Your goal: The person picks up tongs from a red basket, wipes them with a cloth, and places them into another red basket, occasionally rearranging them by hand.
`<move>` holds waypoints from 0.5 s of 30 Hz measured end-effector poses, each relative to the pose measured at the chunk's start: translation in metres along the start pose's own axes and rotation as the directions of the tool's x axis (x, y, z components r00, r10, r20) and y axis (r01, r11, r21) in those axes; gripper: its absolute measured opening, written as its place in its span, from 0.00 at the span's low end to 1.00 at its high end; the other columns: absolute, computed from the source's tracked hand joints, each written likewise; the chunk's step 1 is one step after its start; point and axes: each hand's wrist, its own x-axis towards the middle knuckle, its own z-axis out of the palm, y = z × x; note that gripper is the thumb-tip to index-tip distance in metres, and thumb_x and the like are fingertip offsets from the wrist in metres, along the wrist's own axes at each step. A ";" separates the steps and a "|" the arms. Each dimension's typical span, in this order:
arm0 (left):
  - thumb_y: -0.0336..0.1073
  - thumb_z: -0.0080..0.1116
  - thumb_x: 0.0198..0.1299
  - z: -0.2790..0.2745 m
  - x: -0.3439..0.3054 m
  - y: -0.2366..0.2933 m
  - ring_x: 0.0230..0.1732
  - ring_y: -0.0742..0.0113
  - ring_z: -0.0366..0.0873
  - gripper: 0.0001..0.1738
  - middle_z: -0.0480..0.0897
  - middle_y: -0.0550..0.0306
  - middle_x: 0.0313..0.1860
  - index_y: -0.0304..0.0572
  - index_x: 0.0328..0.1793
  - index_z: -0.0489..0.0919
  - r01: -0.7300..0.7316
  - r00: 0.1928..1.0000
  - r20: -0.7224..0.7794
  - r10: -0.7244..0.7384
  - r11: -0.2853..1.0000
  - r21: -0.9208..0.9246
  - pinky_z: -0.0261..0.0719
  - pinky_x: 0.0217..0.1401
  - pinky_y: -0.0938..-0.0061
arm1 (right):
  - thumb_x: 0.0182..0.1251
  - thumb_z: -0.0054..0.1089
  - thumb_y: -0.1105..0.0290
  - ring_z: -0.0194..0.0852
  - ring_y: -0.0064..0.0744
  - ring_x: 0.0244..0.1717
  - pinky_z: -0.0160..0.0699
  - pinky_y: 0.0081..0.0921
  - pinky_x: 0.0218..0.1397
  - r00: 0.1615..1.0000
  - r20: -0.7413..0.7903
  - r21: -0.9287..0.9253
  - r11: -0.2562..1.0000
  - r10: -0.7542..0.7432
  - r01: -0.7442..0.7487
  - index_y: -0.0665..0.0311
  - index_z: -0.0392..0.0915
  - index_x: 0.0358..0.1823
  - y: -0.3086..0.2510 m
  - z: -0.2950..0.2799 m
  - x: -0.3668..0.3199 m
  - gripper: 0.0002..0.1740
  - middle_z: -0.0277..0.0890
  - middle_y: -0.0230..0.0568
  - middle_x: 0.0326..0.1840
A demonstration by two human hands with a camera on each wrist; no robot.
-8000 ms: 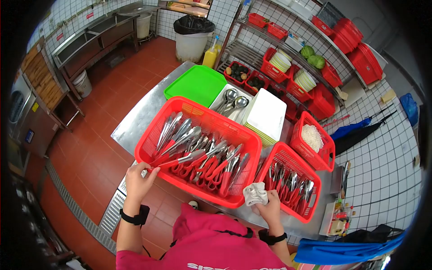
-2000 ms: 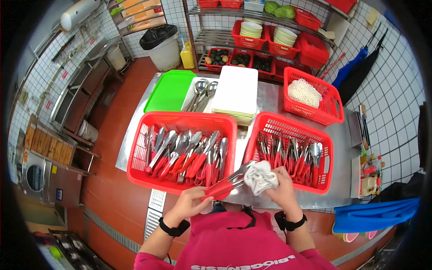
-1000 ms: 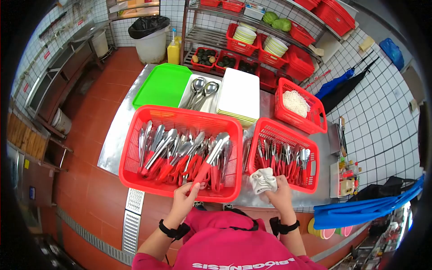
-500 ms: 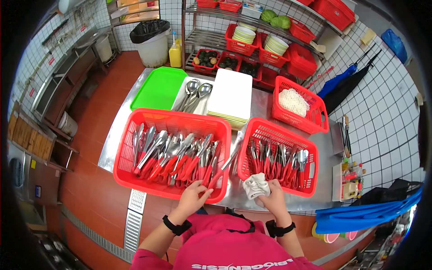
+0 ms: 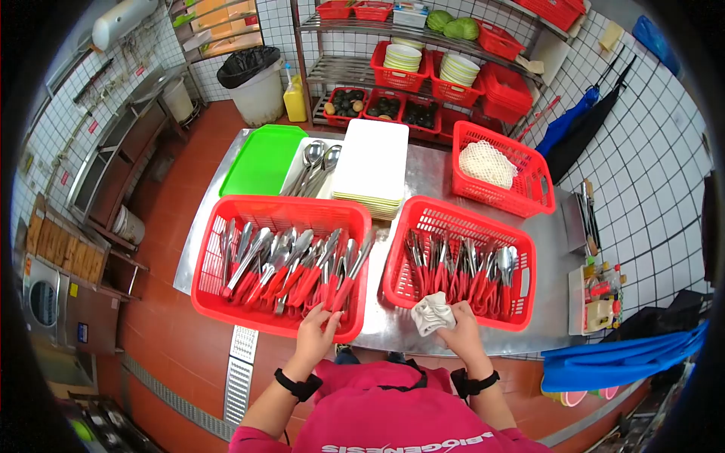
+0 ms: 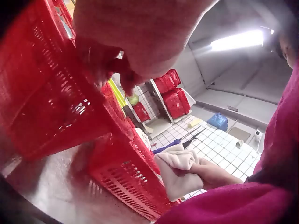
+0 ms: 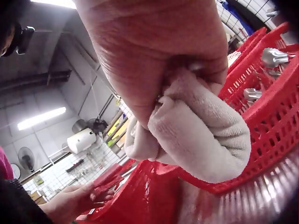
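Note:
My left hand [image 5: 316, 336] pinches the red handle of a pair of tongs [image 5: 353, 273] at the front right of the left red basket [image 5: 283, 205]. The metal ends of these tongs point up and away, over the basket's right side. Many more red-handled tongs [image 5: 291, 264] lie inside that basket. My right hand [image 5: 463, 336] grips a bunched white cloth [image 5: 433, 313] at the front rim of the right red basket [image 5: 453, 215], which also holds red-handled tongs [image 5: 461, 268]. In the right wrist view the cloth [image 7: 201, 130] hangs folded below the curled fingers.
Behind the baskets on the steel table [image 5: 547, 302] are a green tray [image 5: 264, 160], steel ladles [image 5: 313, 155] and a stack of white trays [image 5: 371, 158]. A red basket [image 5: 521, 200] with white netting stands back right. A shelf rack [image 5: 340, 72] rises behind.
Two seconds ago the cloth was against the metal ends of a pair of tongs between both hands. The hands then parted; the left hand's tongs have swung from the gap between baskets back over the left one.

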 end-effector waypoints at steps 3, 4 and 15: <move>0.39 0.57 0.75 0.001 0.002 0.003 0.54 0.41 0.84 0.19 0.84 0.39 0.36 0.34 0.31 0.83 0.055 0.998 0.015 -0.055 0.998 -0.039 0.78 0.61 0.57 | 0.49 0.71 0.70 0.79 0.49 0.52 0.79 0.38 0.57 0.999 0.036 0.006 1.000 0.017 -0.017 0.65 0.85 0.54 0.005 -0.001 0.001 0.26 0.76 0.46 0.48; 0.39 0.55 0.77 0.001 0.004 0.004 0.53 0.43 0.84 0.21 0.83 0.41 0.36 0.32 0.31 0.82 0.098 0.995 0.037 -0.095 0.992 -0.079 0.77 0.62 0.58 | 0.49 0.71 0.69 0.79 0.50 0.52 0.79 0.39 0.57 0.999 0.042 -0.003 1.000 0.020 -0.019 0.65 0.85 0.54 0.007 -0.002 0.001 0.26 0.76 0.45 0.48; 0.40 0.57 0.76 0.006 0.008 -0.001 0.49 0.37 0.83 0.21 0.82 0.39 0.34 0.33 0.29 0.80 0.024 0.999 -0.031 -0.023 0.999 0.023 0.79 0.57 0.55 | 0.49 0.72 0.67 0.80 0.51 0.52 0.79 0.40 0.56 0.997 0.074 -0.043 0.999 0.019 -0.016 0.64 0.84 0.58 0.017 -0.006 0.006 0.30 0.75 0.46 0.49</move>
